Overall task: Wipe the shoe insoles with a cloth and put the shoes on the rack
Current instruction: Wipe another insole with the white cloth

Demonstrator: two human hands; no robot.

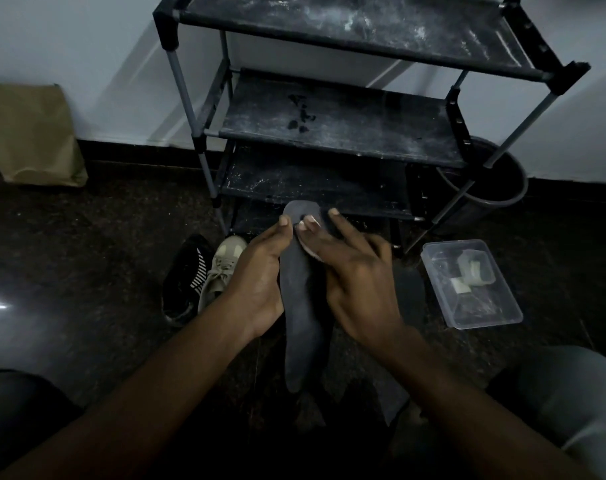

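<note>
Insole (pixel 303 306), dark grey, found raised off the floor (pixel 87 237) in front of the rack (pixel 329 126), with toe end up near the lowest shelf and heel end down between the forearms. Grips it with left hand (pixel 260 282), wrapped round the left edge, thumb laid up the front close to the toe, other fingers hidden behind. Presses a small pale cloth (pixel 309 247) onto the toe end with right hand (pixel 357 282), fingers stretched out and spread, lying flat rather than curled round anything; cloth mostly covered by those fingers, only a sliver on show. Noted on rack: black frame, grey poles, three dark shelves in view, streaked with whitish dust. Noted on floor to the left of the hands, just beside the rack's front left leg: black shoe (pixel 184 278) with white stripes and beige shoe (pixel 222 268) with laces, side by side and touching. Noted just right of the right hand: second insole (pixel 411 289), dark, lying flat, between that hand and a clear plastic box (pixel 471 282) holding a few small pale items, too unclear to identify. Further back: dark round bin (pixel 502 178) behind the rack's right legs, and brown paper bag (pixel 31 133) leaning against the pale wall (pixel 69 46) at far left.
</note>
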